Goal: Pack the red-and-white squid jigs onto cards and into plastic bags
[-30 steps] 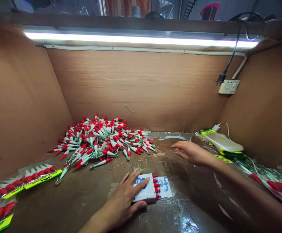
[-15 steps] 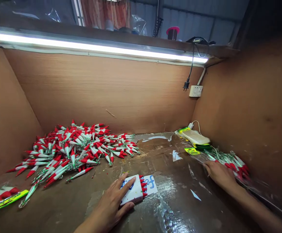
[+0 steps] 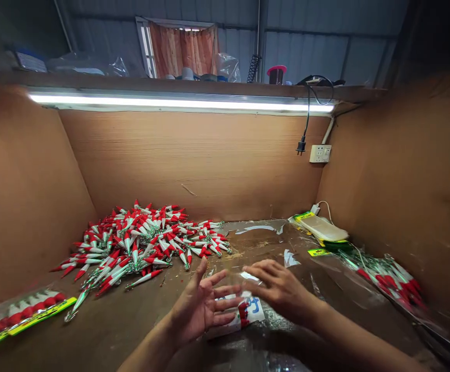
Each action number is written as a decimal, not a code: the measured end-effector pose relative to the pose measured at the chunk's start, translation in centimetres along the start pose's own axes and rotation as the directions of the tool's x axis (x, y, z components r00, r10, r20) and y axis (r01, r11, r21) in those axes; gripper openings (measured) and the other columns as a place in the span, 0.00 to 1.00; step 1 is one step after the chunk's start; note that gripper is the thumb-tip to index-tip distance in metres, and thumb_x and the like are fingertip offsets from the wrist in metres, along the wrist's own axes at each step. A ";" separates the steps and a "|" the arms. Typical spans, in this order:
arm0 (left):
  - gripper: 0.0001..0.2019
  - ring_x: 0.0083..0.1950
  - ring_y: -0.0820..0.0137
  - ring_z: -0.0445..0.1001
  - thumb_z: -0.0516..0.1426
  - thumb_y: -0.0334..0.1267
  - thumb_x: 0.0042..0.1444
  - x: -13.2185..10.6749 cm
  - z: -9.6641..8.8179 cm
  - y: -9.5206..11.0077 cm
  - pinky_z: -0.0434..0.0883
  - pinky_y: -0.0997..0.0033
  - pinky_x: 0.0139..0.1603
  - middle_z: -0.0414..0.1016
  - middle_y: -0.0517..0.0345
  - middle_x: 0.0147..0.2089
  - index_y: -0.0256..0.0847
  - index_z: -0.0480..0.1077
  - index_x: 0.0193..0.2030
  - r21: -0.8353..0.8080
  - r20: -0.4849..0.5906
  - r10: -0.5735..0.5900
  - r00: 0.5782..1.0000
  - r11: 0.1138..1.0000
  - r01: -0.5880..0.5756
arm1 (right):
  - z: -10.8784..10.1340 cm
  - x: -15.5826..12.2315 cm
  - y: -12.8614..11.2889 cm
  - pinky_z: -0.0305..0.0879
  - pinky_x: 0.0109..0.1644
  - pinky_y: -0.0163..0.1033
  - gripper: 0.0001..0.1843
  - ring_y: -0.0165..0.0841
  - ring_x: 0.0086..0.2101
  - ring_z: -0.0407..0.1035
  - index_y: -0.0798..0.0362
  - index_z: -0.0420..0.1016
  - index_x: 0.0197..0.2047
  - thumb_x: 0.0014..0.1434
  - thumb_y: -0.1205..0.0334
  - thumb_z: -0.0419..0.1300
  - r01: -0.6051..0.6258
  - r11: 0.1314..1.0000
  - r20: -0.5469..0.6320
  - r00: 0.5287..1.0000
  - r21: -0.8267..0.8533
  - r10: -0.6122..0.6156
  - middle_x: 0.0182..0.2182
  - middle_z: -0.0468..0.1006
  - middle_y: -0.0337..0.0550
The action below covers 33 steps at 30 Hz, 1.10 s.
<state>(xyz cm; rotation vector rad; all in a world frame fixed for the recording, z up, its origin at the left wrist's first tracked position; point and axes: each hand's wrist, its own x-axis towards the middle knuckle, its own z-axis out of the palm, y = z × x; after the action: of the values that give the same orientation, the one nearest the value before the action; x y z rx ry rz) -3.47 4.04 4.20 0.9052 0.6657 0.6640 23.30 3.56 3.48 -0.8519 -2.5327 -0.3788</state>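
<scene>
My left hand [image 3: 205,305] is held palm up with its fingers spread, and nothing shows in it. Under and behind its fingers lies a small white box with blue handwriting [image 3: 255,306], with red lure tips [image 3: 243,314] at its open end. My right hand [image 3: 277,289] hovers just right of the left one, above the box, its fingers stretched out to the left and slightly blurred. A white patch [image 3: 251,278] shows by its fingers; whether it is a scrap or a glare I cannot tell. A large heap of red-and-white fishing lures [image 3: 139,243] lies behind and to the left.
Packed lures with yellow header strips [image 3: 27,315] lie at the left. At the right are a stack of clear bags [image 3: 321,227], another bunch of lures [image 3: 395,281] and a clear bag with a yellow label [image 3: 320,252]. A black plug [image 3: 300,147] hangs from the shelf.
My left hand has lifted off the white box and turned palm up. My right hand has come from the lures and bags at the right to above the box. The view has tilted up.
</scene>
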 end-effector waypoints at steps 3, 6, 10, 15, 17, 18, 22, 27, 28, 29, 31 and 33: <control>0.40 0.52 0.55 0.79 0.64 0.61 0.50 0.1 -0.3 -0.7 0.75 0.61 0.49 0.77 0.39 0.52 0.36 0.64 0.64 -0.059 -0.070 -0.004 0.998 0.998 0.000 | 2.1 1.4 -2.4 0.55 0.66 0.51 0.21 0.41 0.60 0.61 0.41 0.66 0.63 0.69 0.64 0.53 0.137 0.982 -0.045 0.990 0.129 -0.132 0.66 0.64 0.42; 0.37 0.35 0.66 0.80 0.73 0.45 0.42 0.5 -1.5 -2.0 0.73 0.74 0.35 0.80 0.51 0.35 0.35 0.68 0.58 0.064 -0.211 0.158 0.964 0.987 -0.148 | 3.5 1.3 -2.7 0.55 0.66 0.55 0.28 0.45 0.64 0.57 0.41 0.61 0.68 0.66 0.59 0.58 -0.063 0.927 -0.140 0.983 0.369 0.123 0.69 0.58 0.48; 0.30 0.26 0.70 0.76 0.74 0.47 0.41 1.3 -2.6 -2.9 0.66 0.79 0.25 0.77 0.57 0.26 0.35 0.72 0.48 0.250 -0.340 0.288 0.895 0.945 -0.210 | 5.1 0.9 -1.9 0.72 0.49 0.48 0.39 0.45 0.50 0.73 0.51 0.61 0.67 0.56 0.50 0.68 -0.431 0.310 0.180 0.782 0.847 0.597 0.57 0.72 0.56; 0.22 0.26 0.68 0.78 0.68 0.55 0.48 1.6 -2.7 -3.0 0.68 0.77 0.23 0.79 0.53 0.29 0.35 0.74 0.33 0.442 -0.318 0.333 0.888 0.881 -0.172 | 6.0 1.2 -1.7 0.63 0.29 0.33 0.21 0.28 0.24 0.68 0.56 0.77 0.39 0.47 0.51 0.73 -0.424 -0.223 0.464 0.635 0.878 0.618 0.26 0.77 0.38; 0.23 0.26 0.68 0.78 0.66 0.57 0.50 1.4 -2.6 -2.8 0.68 0.77 0.23 0.78 0.54 0.29 0.35 0.73 0.33 0.459 -0.303 0.338 0.891 0.871 -0.175 | 5.9 1.4 -1.7 0.59 0.26 0.31 0.19 0.26 0.21 0.64 0.56 0.76 0.34 0.47 0.51 0.74 -0.401 -0.226 0.442 0.606 0.888 0.661 0.22 0.74 0.35; 0.23 0.27 0.68 0.79 0.67 0.56 0.50 1.3 -2.5 -2.6 0.69 0.77 0.24 0.79 0.54 0.30 0.36 0.74 0.35 0.447 -0.300 0.333 0.894 0.877 -0.176 | 5.9 1.4 -1.7 0.58 0.25 0.31 0.20 0.25 0.20 0.63 0.56 0.74 0.31 0.47 0.49 0.73 -0.407 -0.209 0.433 0.600 0.889 0.673 0.21 0.73 0.34; 0.30 0.37 0.63 0.82 0.72 0.50 0.42 1.1 -2.4 -2.0 0.72 0.76 0.28 0.80 0.50 0.41 0.39 0.73 0.50 0.360 -0.336 0.299 0.893 0.917 -0.172 | 5.7 1.1 -1.7 0.60 0.23 0.32 0.24 0.25 0.18 0.60 0.55 0.71 0.26 0.51 0.42 0.68 -0.454 -0.153 0.429 0.604 0.878 0.672 0.18 0.70 0.33; 0.24 0.27 0.68 0.79 0.71 0.53 0.43 1.3 -4.2 -1.0 0.66 0.79 0.22 0.80 0.52 0.32 0.35 0.74 0.35 0.352 -0.460 0.346 0.818 0.917 -0.190 | 4.7 0.6 -2.4 0.71 0.44 0.44 0.25 0.39 0.39 0.75 0.55 0.76 0.51 0.65 0.42 0.55 -0.407 0.062 0.259 0.684 0.911 0.682 0.41 0.81 0.51; 0.23 0.27 0.69 0.79 0.71 0.53 0.44 1.3 -4.8 -0.6 0.65 0.80 0.22 0.80 0.52 0.31 0.35 0.73 0.35 0.348 -0.472 0.355 0.807 0.916 -0.199 | 4.4 0.6 -2.7 0.70 0.50 0.47 0.26 0.41 0.46 0.74 0.54 0.74 0.56 0.66 0.44 0.54 -0.414 0.193 0.195 0.726 0.890 0.659 0.48 0.79 0.53; 0.23 0.26 0.69 0.78 0.71 0.53 0.44 1.3 -5.4 -0.2 0.65 0.80 0.21 0.79 0.53 0.31 0.35 0.73 0.34 0.344 -0.485 0.362 0.796 0.916 -0.207 | 4.2 0.8 -3.1 0.66 0.56 0.50 0.26 0.44 0.52 0.71 0.52 0.71 0.60 0.66 0.46 0.55 -0.423 0.341 0.145 0.780 0.840 0.609 0.53 0.76 0.54; 0.24 0.26 0.69 0.78 0.72 0.52 0.43 1.2 -6.7 0.5 0.63 0.81 0.20 0.79 0.53 0.29 0.34 0.73 0.34 0.332 -0.512 0.371 0.775 0.917 -0.220 | 4.1 1.4 -4.0 0.58 0.64 0.54 0.31 0.47 0.60 0.62 0.52 0.66 0.65 0.63 0.48 0.59 -0.402 0.619 0.121 0.888 0.675 0.444 0.62 0.69 0.55; 0.24 0.25 0.69 0.78 0.72 0.52 0.41 1.1 -7.7 0.9 0.62 0.81 0.19 0.79 0.53 0.29 0.34 0.73 0.34 0.315 -0.540 0.377 0.753 0.920 -0.235 | 4.4 2.5 -5.1 0.49 0.69 0.56 0.41 0.49 0.66 0.52 0.53 0.56 0.71 0.60 0.46 0.61 -0.334 0.786 0.174 0.942 0.521 0.286 0.68 0.58 0.55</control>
<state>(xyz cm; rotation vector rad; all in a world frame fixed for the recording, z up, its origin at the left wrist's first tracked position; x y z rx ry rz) -8.76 8.96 1.26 1.0378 1.1884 1.2183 16.88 2.56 0.27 -1.0327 -2.3135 0.4817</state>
